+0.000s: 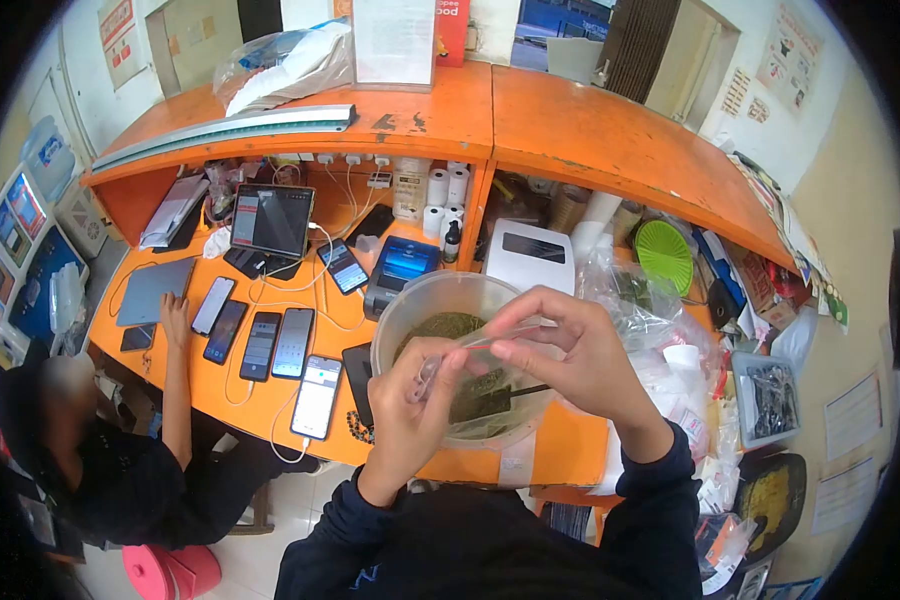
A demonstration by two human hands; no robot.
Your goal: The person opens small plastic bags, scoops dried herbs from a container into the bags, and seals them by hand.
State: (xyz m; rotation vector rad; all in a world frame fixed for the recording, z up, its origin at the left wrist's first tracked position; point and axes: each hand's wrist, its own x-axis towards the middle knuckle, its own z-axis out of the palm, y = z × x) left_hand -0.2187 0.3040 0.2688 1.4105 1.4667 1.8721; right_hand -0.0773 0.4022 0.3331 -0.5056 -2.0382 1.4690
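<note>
Above a clear plastic tub [388, 318], my left hand [407, 395] and my right hand [562, 347] pinch a small clear plastic bag [478, 343] between them. A thin reddish line runs along the bag's edge; the fingers hide much of it. The left hand's fingers are curled around its side of the bag, while the right thumb and fingers grip the other side. In the tub lies a green, dried, crumbled material [448, 325]. A dark scoop [480, 404] rests on it, its handle pointing right.
Several phones [292, 342] and a card terminal [400, 275] lie left of the tub. A white printer [528, 258] stands behind it. Plastic bags [635, 310] and a green basket [663, 257] are to the right. A co-worker's hand [174, 318] rests near a laptop [156, 292].
</note>
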